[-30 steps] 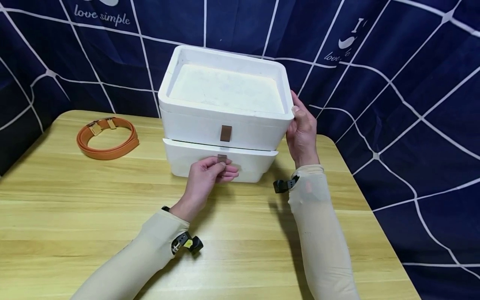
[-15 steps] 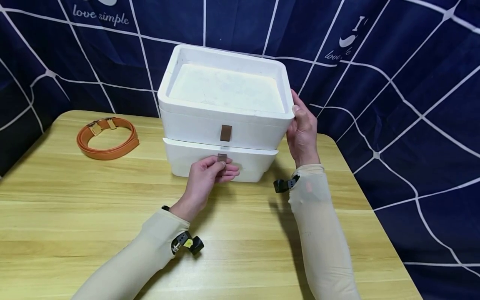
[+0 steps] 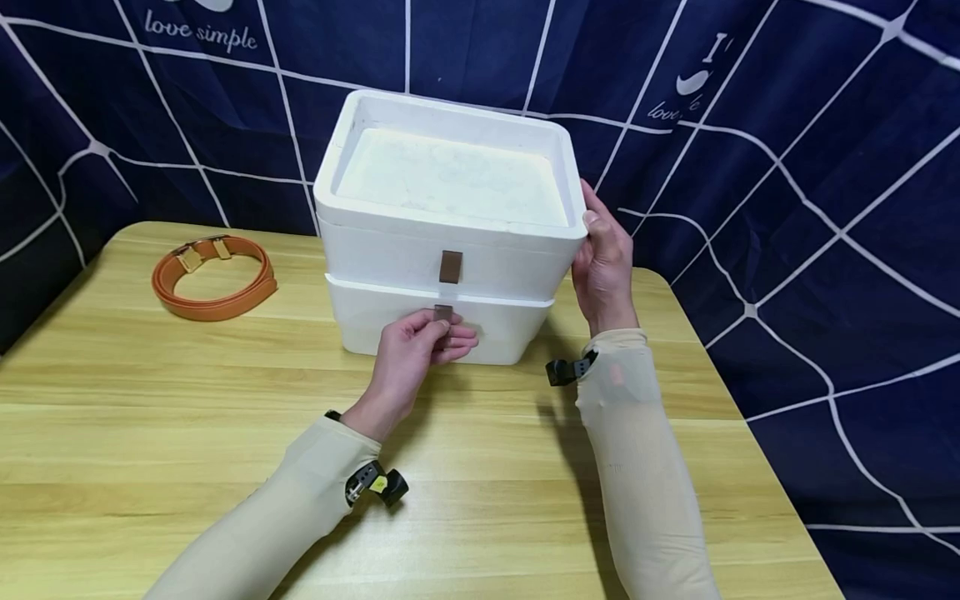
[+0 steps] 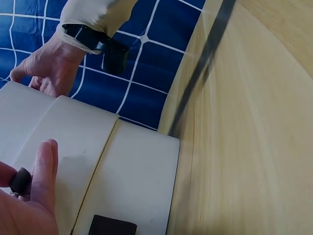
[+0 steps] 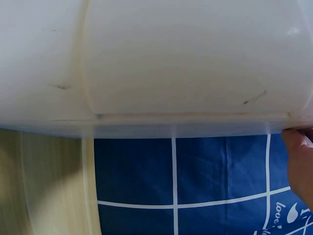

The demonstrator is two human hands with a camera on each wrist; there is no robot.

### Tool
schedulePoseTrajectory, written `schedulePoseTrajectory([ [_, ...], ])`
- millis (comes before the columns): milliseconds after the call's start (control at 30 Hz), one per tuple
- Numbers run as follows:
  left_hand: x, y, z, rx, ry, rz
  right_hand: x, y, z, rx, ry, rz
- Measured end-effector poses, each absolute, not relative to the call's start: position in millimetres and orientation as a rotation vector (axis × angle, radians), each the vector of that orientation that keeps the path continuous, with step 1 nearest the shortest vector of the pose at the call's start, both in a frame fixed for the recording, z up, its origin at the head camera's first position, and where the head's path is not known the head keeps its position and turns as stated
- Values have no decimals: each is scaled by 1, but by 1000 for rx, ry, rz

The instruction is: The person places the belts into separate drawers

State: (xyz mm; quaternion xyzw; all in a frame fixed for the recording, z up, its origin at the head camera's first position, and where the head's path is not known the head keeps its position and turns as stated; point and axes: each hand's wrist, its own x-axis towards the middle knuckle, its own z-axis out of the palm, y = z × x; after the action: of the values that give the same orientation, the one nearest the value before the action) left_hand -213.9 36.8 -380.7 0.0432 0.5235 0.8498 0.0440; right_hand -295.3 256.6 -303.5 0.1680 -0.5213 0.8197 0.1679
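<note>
A white two-drawer storage box (image 3: 480, 242) stands at the table's back. My left hand (image 3: 405, 358) is at the lower drawer (image 3: 360, 321) and pinches its brown pull tab (image 3: 443, 312) between thumb and finger; the other fingers are nearly straight. The upper tab (image 3: 451, 267) shows above it in the head view. In the left wrist view, a dark tab (image 4: 20, 180) sits between the left fingers, and another tab (image 4: 112, 226) is at the bottom edge. My right hand (image 3: 606, 262) grips the box's right side, thumb at the rim corner; the right wrist view hides most of it.
A coiled orange-brown belt (image 3: 213, 279) with a gold-coloured buckle lies at the back left of the wooden table (image 3: 187, 433). A dark blue curtain (image 3: 480, 46) with white lines hangs directly behind the box and along the right side.
The lower drawer has slid in slightly, and the dark gap beneath the upper drawer has closed. Its tab has shifted back a little with the left hand's pinch; the right hand stays put.
</note>
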Motion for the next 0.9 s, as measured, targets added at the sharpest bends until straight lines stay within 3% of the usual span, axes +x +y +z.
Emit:
schedulePoseTrajectory([
  [900, -217, 37, -384, 180, 1682, 2544, -297, 257, -306, 490, -1474, 2328],
])
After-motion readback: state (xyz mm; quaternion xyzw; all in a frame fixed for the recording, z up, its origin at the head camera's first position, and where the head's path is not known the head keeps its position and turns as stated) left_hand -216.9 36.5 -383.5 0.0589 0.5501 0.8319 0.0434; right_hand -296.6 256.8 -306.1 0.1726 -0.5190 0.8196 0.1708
